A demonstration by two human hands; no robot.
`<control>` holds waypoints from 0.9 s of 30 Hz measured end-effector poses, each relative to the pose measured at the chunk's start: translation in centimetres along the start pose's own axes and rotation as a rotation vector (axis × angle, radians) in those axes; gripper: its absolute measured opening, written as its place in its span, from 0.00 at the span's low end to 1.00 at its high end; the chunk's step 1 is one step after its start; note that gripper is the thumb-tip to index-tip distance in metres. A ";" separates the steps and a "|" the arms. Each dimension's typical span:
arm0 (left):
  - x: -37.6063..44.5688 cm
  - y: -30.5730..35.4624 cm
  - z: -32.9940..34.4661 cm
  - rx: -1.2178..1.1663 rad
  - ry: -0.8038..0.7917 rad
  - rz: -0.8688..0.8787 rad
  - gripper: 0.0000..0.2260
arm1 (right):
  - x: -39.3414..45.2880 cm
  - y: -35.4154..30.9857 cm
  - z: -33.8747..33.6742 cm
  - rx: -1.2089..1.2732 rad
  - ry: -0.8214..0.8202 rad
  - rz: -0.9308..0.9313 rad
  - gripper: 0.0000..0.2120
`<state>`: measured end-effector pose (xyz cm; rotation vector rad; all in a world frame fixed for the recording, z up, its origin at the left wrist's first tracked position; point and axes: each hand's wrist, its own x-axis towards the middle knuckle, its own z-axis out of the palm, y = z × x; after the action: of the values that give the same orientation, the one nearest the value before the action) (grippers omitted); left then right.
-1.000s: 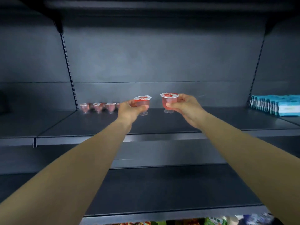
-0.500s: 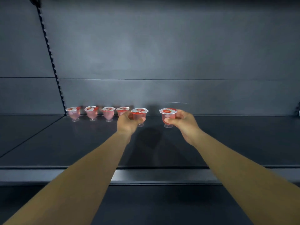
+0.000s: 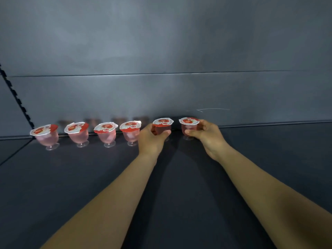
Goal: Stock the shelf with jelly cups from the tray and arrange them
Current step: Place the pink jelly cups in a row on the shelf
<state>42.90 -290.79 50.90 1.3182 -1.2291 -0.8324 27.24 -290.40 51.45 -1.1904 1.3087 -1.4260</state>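
Both arms were stretched deep into the dark grey metal shelf point(image 3: 89, 177), each hand wrapped around a small clear-plastic footed jelly cup of pink jelly with a red-and-white foil lid. The left hand point(image 3: 152, 139) curled its fingers round the fifth cup point(image 3: 162, 126), and the right hand point(image 3: 206, 135) gripped the sixth cup point(image 3: 188, 125) from its right side, thumb across the front. Both cups sat low at the back of the shelf, near the grey rear panel point(image 3: 161, 51); whether their feet already touched the surface I could not tell.

The risk I saw lay on the left: that hand's knuckles were just beside the fourth cup point(image 3: 130, 132), and these cups stand on narrow stems, so a careless withdrawal could clip it and tip it into its neighbours. Letting go before a foot sat flat could topple either held cup as well.

I counted six jelly cups in all: four standing free in a row to the left, two in the hands. No tray was in sight.
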 end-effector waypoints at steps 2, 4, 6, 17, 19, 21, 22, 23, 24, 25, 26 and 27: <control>0.2 0.0 0.0 0.000 -0.009 -0.008 0.11 | 0.1 0.1 -0.1 -0.014 -0.007 0.005 0.17; 0.2 0.0 0.0 0.002 -0.015 -0.017 0.12 | 0.1 0.1 -0.2 -0.034 -0.021 0.010 0.20; -0.1 0.0 0.0 0.009 -0.020 -0.017 0.13 | 0.0 0.2 -0.3 -0.033 -0.024 0.014 0.22; -5.2 4.1 -3.3 0.491 -0.238 -0.026 0.16 | -5.7 -3.9 -6.3 -0.572 -0.073 -0.070 0.27; -7.9 7.2 -4.3 0.797 -0.304 0.097 0.19 | -8.4 -6.7 -8.7 -0.851 -0.162 -0.158 0.28; -11.6 10.7 -5.0 1.042 -0.367 0.227 0.20 | -11.6 -9.7 -11.0 -1.086 -0.251 -0.223 0.30; -13.4 12.3 -5.2 1.118 -0.404 0.269 0.20 | -13.4 -11.1 -11.9 -1.183 -0.286 -0.242 0.31; -15.3 13.7 -5.4 1.182 -0.437 0.293 0.20 | -15.2 -12.4 -12.8 -1.271 -0.311 -0.262 0.32; -17.3 14.9 -5.5 1.244 -0.457 0.322 0.19 | -17.1 -13.6 -13.6 -1.346 -0.326 -0.281 0.33; -19.3 16.0 -5.6 1.300 -0.467 0.339 0.20 | -19.0 -14.6 -14.3 -1.398 -0.332 -0.300 0.34; -21.3 17.1 -5.6 1.347 -0.466 0.356 0.21 | -20.8 -15.5 -14.9 -1.428 -0.329 -0.314 0.35; -23.2 17.9 -5.6 1.372 -0.458 0.362 0.23 | -22.5 -16.3 -15.5 -1.438 -0.323 -0.326 0.35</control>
<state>39.80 -264.74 65.09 1.8514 -2.5243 0.1245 16.69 -263.83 65.32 -2.4737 1.9615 -0.2100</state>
